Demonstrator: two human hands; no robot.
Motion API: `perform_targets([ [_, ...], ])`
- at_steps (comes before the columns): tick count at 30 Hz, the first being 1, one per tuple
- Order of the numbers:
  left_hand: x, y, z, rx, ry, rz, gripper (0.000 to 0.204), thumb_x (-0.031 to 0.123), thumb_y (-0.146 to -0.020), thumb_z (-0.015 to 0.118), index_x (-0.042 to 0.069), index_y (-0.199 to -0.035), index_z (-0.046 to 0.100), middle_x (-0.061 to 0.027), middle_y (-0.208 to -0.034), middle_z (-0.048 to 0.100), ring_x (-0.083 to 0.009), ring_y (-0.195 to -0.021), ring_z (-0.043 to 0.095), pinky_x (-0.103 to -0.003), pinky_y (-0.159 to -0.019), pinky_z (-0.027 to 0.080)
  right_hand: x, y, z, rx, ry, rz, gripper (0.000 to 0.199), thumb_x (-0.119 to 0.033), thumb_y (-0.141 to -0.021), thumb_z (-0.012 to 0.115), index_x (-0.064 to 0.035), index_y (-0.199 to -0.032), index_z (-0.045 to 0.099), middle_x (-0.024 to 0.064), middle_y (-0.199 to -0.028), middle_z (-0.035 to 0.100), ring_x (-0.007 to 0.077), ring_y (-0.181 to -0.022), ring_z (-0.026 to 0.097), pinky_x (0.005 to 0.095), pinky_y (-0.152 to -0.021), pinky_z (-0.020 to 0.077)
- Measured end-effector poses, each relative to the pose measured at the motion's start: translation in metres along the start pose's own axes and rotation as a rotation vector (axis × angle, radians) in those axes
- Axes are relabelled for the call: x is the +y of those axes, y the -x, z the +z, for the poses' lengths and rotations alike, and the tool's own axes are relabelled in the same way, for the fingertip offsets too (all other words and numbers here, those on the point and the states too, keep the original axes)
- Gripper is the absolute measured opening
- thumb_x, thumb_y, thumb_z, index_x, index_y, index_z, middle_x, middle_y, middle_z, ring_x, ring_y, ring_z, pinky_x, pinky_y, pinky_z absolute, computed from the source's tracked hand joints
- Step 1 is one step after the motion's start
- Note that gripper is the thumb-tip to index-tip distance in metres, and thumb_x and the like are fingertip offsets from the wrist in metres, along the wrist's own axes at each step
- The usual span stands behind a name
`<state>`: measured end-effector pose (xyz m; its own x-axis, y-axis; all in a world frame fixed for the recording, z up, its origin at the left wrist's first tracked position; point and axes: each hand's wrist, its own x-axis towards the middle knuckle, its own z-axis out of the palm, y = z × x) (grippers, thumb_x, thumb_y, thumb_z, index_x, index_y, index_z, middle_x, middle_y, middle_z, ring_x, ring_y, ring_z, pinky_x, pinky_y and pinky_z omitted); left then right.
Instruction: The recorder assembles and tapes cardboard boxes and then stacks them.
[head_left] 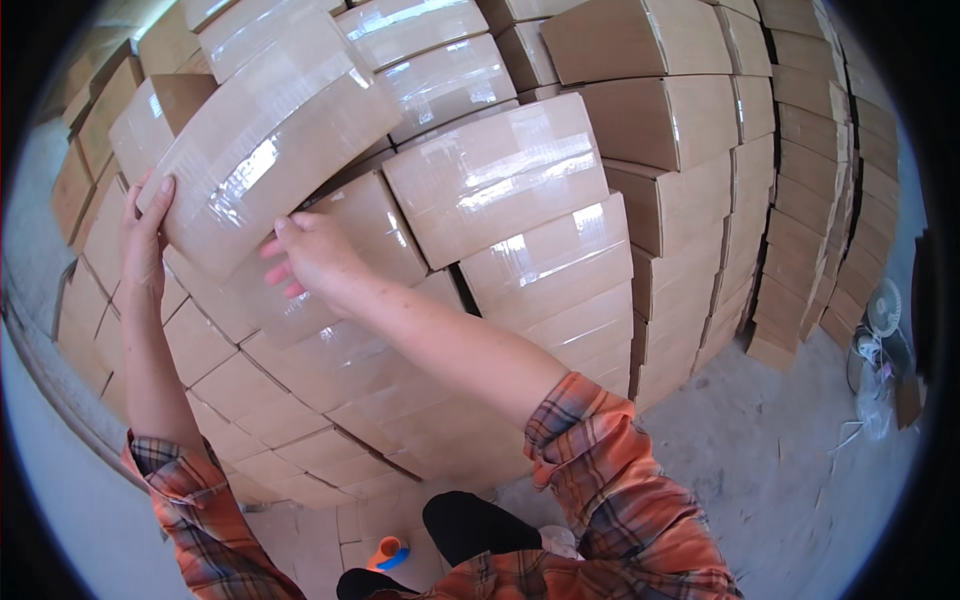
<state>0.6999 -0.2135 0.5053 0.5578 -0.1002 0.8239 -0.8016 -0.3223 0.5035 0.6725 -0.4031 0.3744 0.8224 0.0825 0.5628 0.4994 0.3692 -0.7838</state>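
A taped cardboard box (300, 140) sits tilted at the upper left, on top of the stacked cartons. Its left end is gripped by my left hand (147, 225), with the thumb on the front face and the other fingers around the side. My right hand (312, 258) is at the lower front edge of the same box, thumb against the edge and fingers curled below it. Just under the right hand is another taped carton (370, 225); a dark gap shows between it and the held box. Clear tape shines on the box fronts.
Stacked cartons (520, 180) rise in front of me, with taller columns (800, 190) to the right. A small white fan (884, 305) and a clear plastic bag (876, 400) are at the far right. An orange and blue object (390, 552) lies low by my legs, above the grey floor.
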Motion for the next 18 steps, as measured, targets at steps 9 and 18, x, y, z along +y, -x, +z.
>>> perform_targets([
  [9,-0.022,-0.021,0.031,0.032,-0.108,0.060,0.057,0.043,-0.082,0.067,0.007,-0.123,0.052,-0.0110,-0.114,0.056,-0.0196,-0.106,0.052,-0.030,-0.093,0.039,0.003,0.001,-0.022,0.038,-0.017,0.155,0.034,-0.029,-0.096,0.041,0.0010,-0.107,0.054,0.0124,-0.092,0.063,0.0189,-0.071,0.063,0.0322,-0.056,0.0506],
  [18,-0.094,-0.072,0.000,0.351,-0.737,0.368,0.048,0.034,-0.085,0.064,0.007,-0.123,0.054,-0.0185,-0.129,0.048,-0.0307,-0.119,0.046,-0.037,-0.099,0.037,-0.003,0.115,-0.144,0.681,0.974,-0.819,0.032,-0.014,-0.081,0.065,-0.0042,-0.111,0.057,0.0148,-0.108,0.058,0.0318,-0.105,0.053,0.0391,-0.090,0.0430],
])
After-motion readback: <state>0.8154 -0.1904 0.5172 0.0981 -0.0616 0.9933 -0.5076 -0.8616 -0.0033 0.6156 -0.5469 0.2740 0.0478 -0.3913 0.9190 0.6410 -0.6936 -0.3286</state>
